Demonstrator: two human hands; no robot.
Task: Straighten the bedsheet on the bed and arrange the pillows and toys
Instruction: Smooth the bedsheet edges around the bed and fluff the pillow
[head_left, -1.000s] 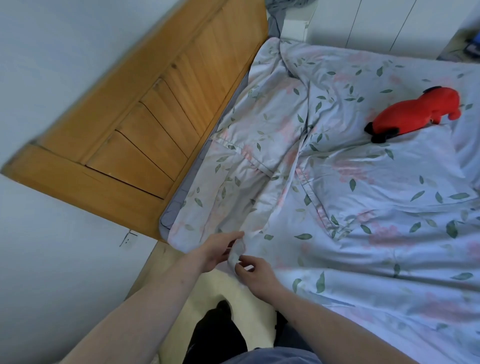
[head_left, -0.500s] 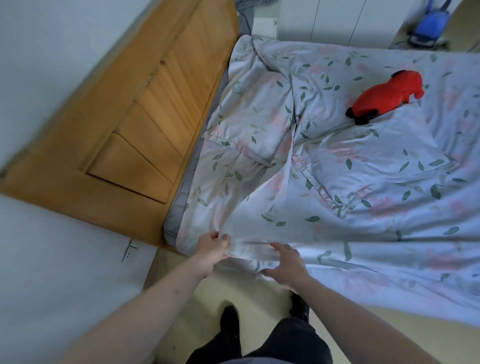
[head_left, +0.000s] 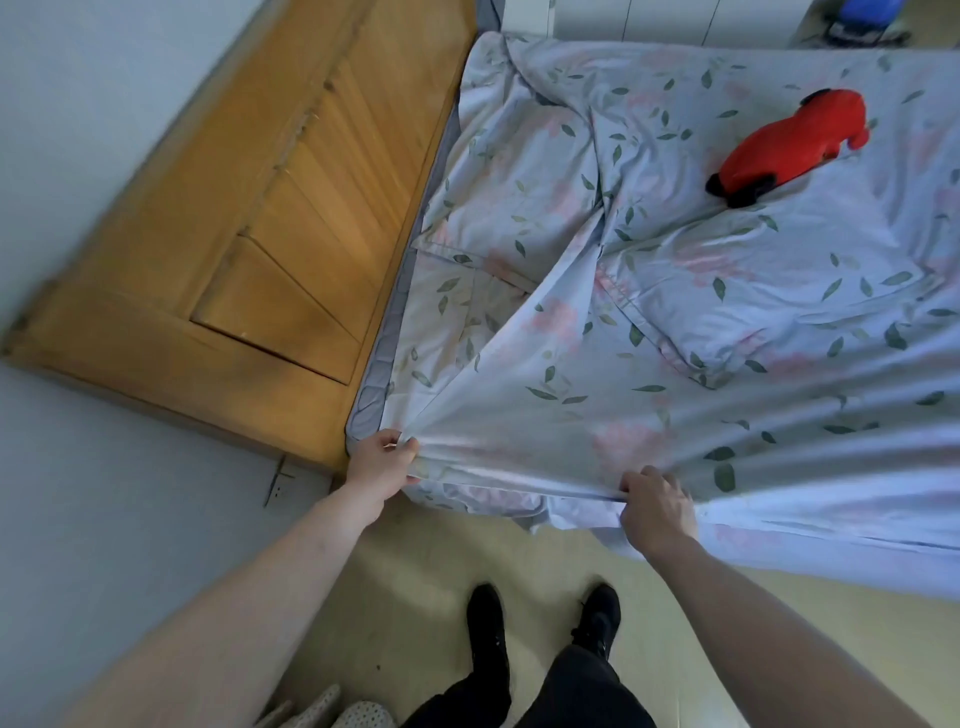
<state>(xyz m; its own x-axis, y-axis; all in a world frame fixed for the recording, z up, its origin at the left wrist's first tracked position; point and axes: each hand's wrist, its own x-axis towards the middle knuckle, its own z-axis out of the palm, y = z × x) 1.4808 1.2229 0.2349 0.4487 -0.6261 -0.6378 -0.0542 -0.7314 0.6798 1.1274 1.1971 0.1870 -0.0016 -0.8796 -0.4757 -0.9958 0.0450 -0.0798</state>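
At bed's edge, both hands (head_left: 382, 462) (head_left: 655, 506) grip bedsheet (head_left: 545, 415).

I see a wooden headboard (head_left: 291, 223) standing against a pale wall (head_left: 93, 104), with a socket (head_left: 278, 480) low on that wall just below its corner. The floor (head_left: 426, 613) is yellowish. Two black shoes (head_left: 488, 629) stand on it, dark trousers (head_left: 582, 691) above them. White cupboard doors (head_left: 670, 21) run along the top edge, and a blurred blue object (head_left: 865, 15) sits in the far corner.
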